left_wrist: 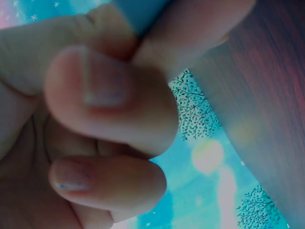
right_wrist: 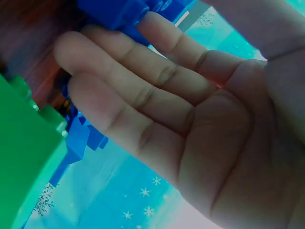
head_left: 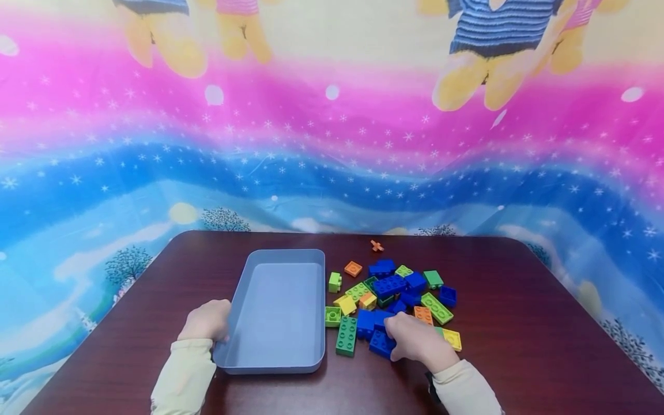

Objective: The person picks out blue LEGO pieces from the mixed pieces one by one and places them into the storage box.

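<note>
We see the left hand (head_left: 206,321) gripping the gray tray (head_left: 280,314) by its left edge; on the table (head_left: 519,334), blue bricks (head_left: 380,346) lie touching the right hand (head_left: 419,341) (whether any is pinched, we cannot tell).

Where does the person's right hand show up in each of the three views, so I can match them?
Head: right of centre near the bottom, the right hand at the blue bricks.
Left wrist: not in it; the hand there is the left hand.
Right wrist: across the centre and right, palm to the camera, fingers pointing left.
Shared landmark: the patterned backdrop, with white snowflakes in every view.
</note>
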`<state>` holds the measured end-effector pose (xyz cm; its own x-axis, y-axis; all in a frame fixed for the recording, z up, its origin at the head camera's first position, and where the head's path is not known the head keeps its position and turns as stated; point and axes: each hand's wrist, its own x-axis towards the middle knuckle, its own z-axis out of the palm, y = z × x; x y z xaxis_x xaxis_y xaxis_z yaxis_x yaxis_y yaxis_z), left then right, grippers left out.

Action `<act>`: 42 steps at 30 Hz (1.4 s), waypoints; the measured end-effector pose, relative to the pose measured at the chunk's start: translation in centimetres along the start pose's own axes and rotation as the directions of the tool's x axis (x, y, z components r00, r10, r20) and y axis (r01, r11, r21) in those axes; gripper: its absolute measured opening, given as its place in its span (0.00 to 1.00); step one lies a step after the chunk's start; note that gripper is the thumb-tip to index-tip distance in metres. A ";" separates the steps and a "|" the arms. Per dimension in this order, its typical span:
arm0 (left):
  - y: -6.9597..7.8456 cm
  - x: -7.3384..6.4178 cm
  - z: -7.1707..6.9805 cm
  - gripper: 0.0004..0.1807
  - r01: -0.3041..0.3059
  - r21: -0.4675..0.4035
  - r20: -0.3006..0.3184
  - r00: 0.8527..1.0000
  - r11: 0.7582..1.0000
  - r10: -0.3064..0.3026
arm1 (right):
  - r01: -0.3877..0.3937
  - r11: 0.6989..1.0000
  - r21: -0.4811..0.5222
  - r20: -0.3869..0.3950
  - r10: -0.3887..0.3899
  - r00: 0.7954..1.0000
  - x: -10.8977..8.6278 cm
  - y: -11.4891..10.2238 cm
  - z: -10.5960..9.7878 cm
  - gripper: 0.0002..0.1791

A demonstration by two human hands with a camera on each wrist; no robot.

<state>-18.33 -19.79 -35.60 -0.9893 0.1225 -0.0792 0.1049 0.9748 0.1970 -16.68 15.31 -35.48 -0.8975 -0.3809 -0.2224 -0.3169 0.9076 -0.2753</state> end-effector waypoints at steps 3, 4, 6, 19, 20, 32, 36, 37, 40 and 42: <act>0.1 0.0 -0.1 0.12 0.001 0.002 0.003 1.000 1.000 -0.001 | 0.008 1.000 -0.008 -0.004 -0.008 1.000 0.1 0.0 0.2 0.14; 0.1 -0.1 -0.1 0.12 0.001 0.003 0.004 1.000 1.000 -0.001 | 0.012 1.000 -0.010 -0.004 -0.012 1.000 0.2 0.1 0.2 0.14; 0.1 -0.1 -0.1 0.12 0.001 0.005 0.004 1.000 1.000 -0.001 | 0.021 1.000 -0.014 -0.006 -0.021 1.000 0.2 0.1 0.3 0.14; -0.1 -0.2 0.0 0.11 0.020 -0.003 0.005 1.000 1.000 -0.020 | 0.119 0.990 0.075 0.002 -0.120 0.993 0.0 0.5 -0.8 0.12; -0.1 -0.2 0.0 0.11 0.018 -0.003 0.003 1.000 1.000 -0.018 | 0.136 0.986 0.092 0.010 -0.138 0.990 -0.1 0.6 -0.9 0.12; 0.1 0.0 -0.2 0.12 0.006 0.018 0.006 1.000 1.000 -0.006 | 0.249 0.961 0.122 -0.010 -0.250 0.968 -0.7 -1.3 -3.3 0.11; 0.1 0.1 -0.2 0.12 0.004 0.025 0.001 1.000 1.000 -0.004 | 0.308 0.948 0.075 -0.056 -0.304 0.951 -0.5 -2.9 -3.5 0.10; 0.1 0.1 -0.2 0.12 0.002 0.025 -0.001 1.000 1.000 -0.002 | 0.315 0.947 0.063 -0.066 -0.311 0.948 -0.4 -3.3 -3.5 0.09; 0.2 0.1 -0.2 0.12 0.006 0.022 0.003 1.000 1.000 -0.006 | 0.340 0.941 0.002 -0.100 -0.338 0.936 0.2 -4.6 -3.3 0.09; 0.2 0.0 -0.2 0.12 0.011 0.020 0.011 1.000 1.000 -0.011 | 0.359 0.933 -0.035 -0.119 -0.361 0.925 0.6 -5.4 -3.1 0.09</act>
<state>-18.35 -19.64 -35.41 -0.9893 0.1134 -0.0918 0.0959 0.9796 0.1765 -16.45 10.70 -31.22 -0.7524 -0.6587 0.0048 -0.6287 0.7159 -0.3037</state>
